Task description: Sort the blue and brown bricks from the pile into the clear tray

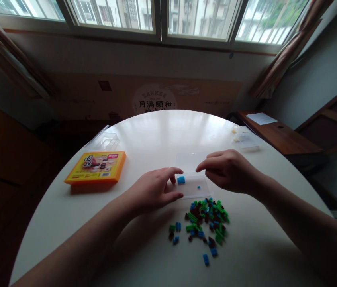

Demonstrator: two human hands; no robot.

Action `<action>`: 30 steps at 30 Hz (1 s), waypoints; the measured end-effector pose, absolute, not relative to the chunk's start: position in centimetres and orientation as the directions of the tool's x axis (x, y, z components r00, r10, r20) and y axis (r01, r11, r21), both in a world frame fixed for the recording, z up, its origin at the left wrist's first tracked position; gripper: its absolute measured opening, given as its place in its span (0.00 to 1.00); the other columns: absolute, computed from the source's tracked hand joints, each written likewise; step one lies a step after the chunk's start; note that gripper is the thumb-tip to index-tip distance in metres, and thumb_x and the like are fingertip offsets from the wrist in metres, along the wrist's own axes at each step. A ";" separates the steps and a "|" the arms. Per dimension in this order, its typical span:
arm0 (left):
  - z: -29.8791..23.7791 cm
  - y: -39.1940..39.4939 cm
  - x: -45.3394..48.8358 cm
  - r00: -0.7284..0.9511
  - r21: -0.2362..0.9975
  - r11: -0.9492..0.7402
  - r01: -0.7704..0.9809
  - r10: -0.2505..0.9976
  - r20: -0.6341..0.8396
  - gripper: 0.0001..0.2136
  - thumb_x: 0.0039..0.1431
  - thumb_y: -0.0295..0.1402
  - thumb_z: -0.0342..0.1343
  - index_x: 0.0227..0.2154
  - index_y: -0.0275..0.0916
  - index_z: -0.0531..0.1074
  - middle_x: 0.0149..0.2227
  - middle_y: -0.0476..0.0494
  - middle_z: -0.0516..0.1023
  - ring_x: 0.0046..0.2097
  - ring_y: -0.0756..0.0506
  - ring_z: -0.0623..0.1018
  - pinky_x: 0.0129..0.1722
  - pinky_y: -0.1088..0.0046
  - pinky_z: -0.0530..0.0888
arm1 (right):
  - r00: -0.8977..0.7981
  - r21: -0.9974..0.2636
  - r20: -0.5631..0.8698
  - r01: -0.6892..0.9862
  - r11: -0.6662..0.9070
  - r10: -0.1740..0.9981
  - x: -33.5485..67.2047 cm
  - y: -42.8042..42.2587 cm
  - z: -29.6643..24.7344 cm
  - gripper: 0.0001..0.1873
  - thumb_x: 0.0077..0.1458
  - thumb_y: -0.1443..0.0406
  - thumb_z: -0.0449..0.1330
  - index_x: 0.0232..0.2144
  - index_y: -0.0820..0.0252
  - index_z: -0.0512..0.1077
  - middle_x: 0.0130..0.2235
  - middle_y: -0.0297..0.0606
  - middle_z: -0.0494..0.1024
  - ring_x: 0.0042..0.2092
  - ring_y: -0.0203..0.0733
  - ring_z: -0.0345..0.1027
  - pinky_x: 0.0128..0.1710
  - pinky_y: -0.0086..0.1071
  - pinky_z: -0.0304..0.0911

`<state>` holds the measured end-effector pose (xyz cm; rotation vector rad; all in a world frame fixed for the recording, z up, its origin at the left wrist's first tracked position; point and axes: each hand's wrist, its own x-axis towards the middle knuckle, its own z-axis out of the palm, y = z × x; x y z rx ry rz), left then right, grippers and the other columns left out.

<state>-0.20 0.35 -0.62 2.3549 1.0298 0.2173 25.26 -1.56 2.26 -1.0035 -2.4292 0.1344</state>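
Nearest on the round white worktop (156, 131), a loose pile of small bricks (206, 221) is seen, in green, brown and blue. A few strays are scattered to its left, and a single blue one (206, 259) lies nearest of all.

Just beyond the pile, a clear tray (196, 190) lies flat, shallow and see-through, so that the white surface shows through it. Inside it, at its left end, a bright blue brick (181, 179) with a ribbed top is seen, and a much smaller blue piece (198, 186) lies near its middle. A second clear panel (191, 159) adjoins the tray's far edge.

The left hand (153, 189) is laid at the tray's left end, with thumb and forefinger held narrowly apart. The thumb is at the near corner and the forefinger is just beside the blue brick; nothing is gripped. The right hand (231, 171) is placed at the far edge of the tray, its fingers drawn together and pointing left. Whether anything is pinched there cannot be told.

Further left, well apart from the hands, an orange box (96, 167) with a printed lid is seen, and behind it an empty clear case (105, 140). At the far right a small clear box (246, 141) holds pale pieces. Beyond the worktop, a sheet of paper (261, 118) lies on a wooden side desk (282, 137) under a window (162, 16).
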 end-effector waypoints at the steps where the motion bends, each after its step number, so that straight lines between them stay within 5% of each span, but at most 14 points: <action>1: -0.6 0.4 -0.2 0.693 0.547 -0.555 0.627 0.717 -0.067 0.25 0.56 0.44 0.59 0.56 0.44 0.66 0.43 0.44 0.78 0.40 0.43 0.76 0.40 0.67 0.71 | -0.609 -0.277 0.376 0.646 0.712 0.699 25.6 -1.8 2.8 0.14 0.52 0.73 0.54 0.34 0.59 0.79 0.27 0.32 0.77 0.25 0.31 0.65 0.27 0.27 0.58; 13: 0.0 0.0 -0.3 0.720 0.534 -0.603 0.592 0.694 -0.014 0.21 0.58 0.42 0.57 0.53 0.42 0.68 0.40 0.45 0.76 0.34 0.48 0.74 0.33 0.73 0.69 | -0.581 -0.274 0.239 0.728 0.628 0.778 25.1 -6.7 4.7 0.12 0.57 0.69 0.58 0.40 0.53 0.79 0.32 0.32 0.79 0.29 0.32 0.69 0.29 0.28 0.57; 18: 1.1 -0.5 -0.4 0.758 0.418 -0.716 0.558 0.646 0.095 0.12 0.61 0.40 0.54 0.28 0.37 0.69 0.28 0.48 0.71 0.28 0.51 0.66 0.28 0.75 0.62 | -0.630 -0.319 0.110 0.711 0.627 0.769 24.9 -8.3 3.8 0.08 0.59 0.66 0.59 0.38 0.51 0.78 0.28 0.31 0.77 0.27 0.32 0.66 0.26 0.28 0.52; 30: 1.7 -1.8 0.0 0.825 0.422 -0.711 0.563 0.513 -0.237 0.15 0.55 0.42 0.60 0.20 0.39 0.66 0.21 0.52 0.67 0.23 0.51 0.63 0.23 0.73 0.57 | -0.813 -0.399 -0.028 0.542 0.740 0.581 25.6 -8.3 2.7 0.13 0.59 0.71 0.56 0.36 0.51 0.79 0.32 0.32 0.78 0.31 0.34 0.68 0.32 0.28 0.55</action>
